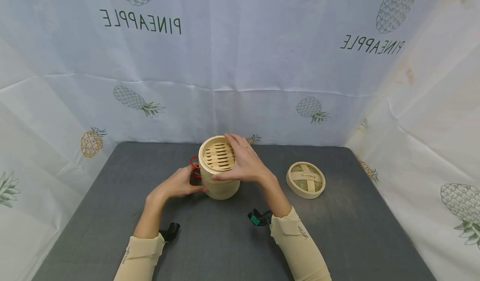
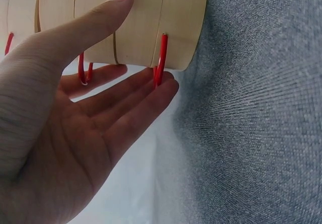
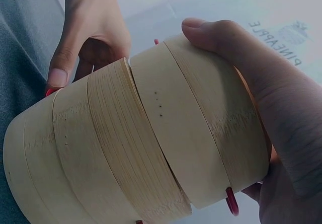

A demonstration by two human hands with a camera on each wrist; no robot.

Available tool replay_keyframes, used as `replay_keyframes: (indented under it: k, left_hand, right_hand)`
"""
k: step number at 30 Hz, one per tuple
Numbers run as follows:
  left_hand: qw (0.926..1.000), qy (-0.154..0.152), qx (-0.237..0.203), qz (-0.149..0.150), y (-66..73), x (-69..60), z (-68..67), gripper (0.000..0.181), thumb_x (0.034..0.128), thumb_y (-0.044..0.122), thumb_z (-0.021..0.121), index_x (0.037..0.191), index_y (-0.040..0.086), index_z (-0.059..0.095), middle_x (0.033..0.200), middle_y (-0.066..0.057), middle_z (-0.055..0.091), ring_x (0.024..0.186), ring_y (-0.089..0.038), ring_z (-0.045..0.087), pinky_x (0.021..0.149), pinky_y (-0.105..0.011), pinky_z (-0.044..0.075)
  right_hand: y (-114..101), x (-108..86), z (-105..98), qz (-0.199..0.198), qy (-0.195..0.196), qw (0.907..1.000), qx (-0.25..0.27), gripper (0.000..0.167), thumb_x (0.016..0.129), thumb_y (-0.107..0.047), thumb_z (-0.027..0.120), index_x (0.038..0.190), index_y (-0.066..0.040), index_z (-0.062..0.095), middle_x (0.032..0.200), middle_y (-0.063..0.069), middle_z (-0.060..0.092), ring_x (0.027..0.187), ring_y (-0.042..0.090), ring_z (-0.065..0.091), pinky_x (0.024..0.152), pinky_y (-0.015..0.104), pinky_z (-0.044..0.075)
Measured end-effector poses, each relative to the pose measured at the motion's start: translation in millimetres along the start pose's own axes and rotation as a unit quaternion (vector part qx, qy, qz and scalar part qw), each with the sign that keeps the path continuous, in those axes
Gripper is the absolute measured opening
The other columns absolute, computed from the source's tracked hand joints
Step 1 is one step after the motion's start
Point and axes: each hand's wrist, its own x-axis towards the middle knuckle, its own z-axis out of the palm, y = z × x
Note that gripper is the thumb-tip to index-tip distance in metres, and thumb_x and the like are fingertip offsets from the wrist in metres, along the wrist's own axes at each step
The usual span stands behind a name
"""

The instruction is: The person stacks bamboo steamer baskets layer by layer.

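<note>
Table (image 1: 210,243): dark grey, all pieces towards its far side.
Steamer stack (image 1: 221,190): central, lidless; the left hand (image 1: 179,184) holds its lower side, thumb spread wide from fingers.
Upper tier (image 1: 218,156): on top, gripped by the right hand (image 1: 243,160); a seam gap suggests incomplete seating.
Lid (image 1: 307,176): off, well rightward, seemingly yet to go on.

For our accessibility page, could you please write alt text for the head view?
A person's right hand grips the top basket of a bamboo steamer stack; their left hand touches its side. A lid lies to the right on the dark table.
</note>
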Motion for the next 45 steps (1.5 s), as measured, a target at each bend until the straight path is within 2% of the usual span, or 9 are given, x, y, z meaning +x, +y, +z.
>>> replay_keyframes:
  k: [7, 14, 24, 35, 45]
  left_hand:
    - [1.0, -0.002, -0.003, -0.006, 0.9, 0.0, 1.7, 0.077, 0.0904, 0.025, 0.09, 0.15, -0.005, 0.052, 0.133, -0.023, 0.073, 0.121, -0.037, 0.074, 0.103, -0.054, 0.062]
    - [1.0, 0.002, 0.002, -0.003, 1.5, -0.8, 0.4, 0.077, 0.0906, 0.025, 0.09, 0.15, -0.005, 0.052, 0.133, -0.023, 0.074, 0.12, -0.037, 0.074, 0.103, -0.054, 0.062]
    - [1.0, 0.0, 0.005, -0.002, 1.3, -1.0, 1.1, 0.078, 0.0908, 0.025, 0.09, 0.15, -0.005, 0.051, 0.132, -0.023, 0.073, 0.118, -0.037, 0.075, 0.101, -0.053, 0.063]
    - [1.0, 0.002, 0.006, -0.004, 1.2, -0.7, 0.9, 0.076, 0.0907, 0.025, 0.09, 0.149, -0.005, 0.052, 0.132, -0.022, 0.074, 0.119, -0.037, 0.074, 0.102, -0.054, 0.063]
    - [1.0, 0.001, 0.009, -0.003, 2.0, 1.1, 1.5, 0.073, 0.0909, 0.027, 0.09, 0.146, -0.006, 0.055, 0.13, -0.022, 0.074, 0.117, -0.036, 0.075, 0.101, -0.052, 0.063]
  right_hand:
    - [0.9, 0.1, 0.6, 0.0, -0.001, 1.0, 0.006, 0.132, 0.07, -0.067, 0.087, 0.173, -0.013, 0.025, 0.175, 0.015, 0.033, 0.164, 0.039, 0.033, 0.13, 0.067, 0.035]
    - [3.8, 2.2, 2.9, -0.002, -0.004, 0.9999, 0.014, 0.138, 0.067, -0.087, 0.073, 0.173, -0.013, 0.026, 0.175, 0.015, 0.033, 0.163, 0.039, 0.033, 0.13, 0.068, 0.034]
    - [4.0, 3.7, 4.7, 0.003, -0.007, 0.9999, 0.007, 0.13, 0.071, -0.064, 0.087, 0.172, -0.011, 0.027, 0.174, 0.016, 0.035, 0.163, 0.039, 0.034, 0.13, 0.066, 0.035]
    - [-1.6, 3.9, 5.2, 0.018, -0.011, 0.9998, -0.005, 0.129, 0.073, -0.061, 0.092, 0.172, -0.01, 0.027, 0.174, 0.016, 0.035, 0.163, 0.039, 0.033, 0.131, 0.065, 0.034]
    - [-5.4, 1.2, 7.1, 0.026, -0.001, 0.9995, -0.015, 0.127, 0.072, -0.064, 0.089, 0.171, -0.011, 0.03, 0.171, 0.014, 0.038, 0.157, 0.039, 0.039, 0.127, 0.063, 0.04]
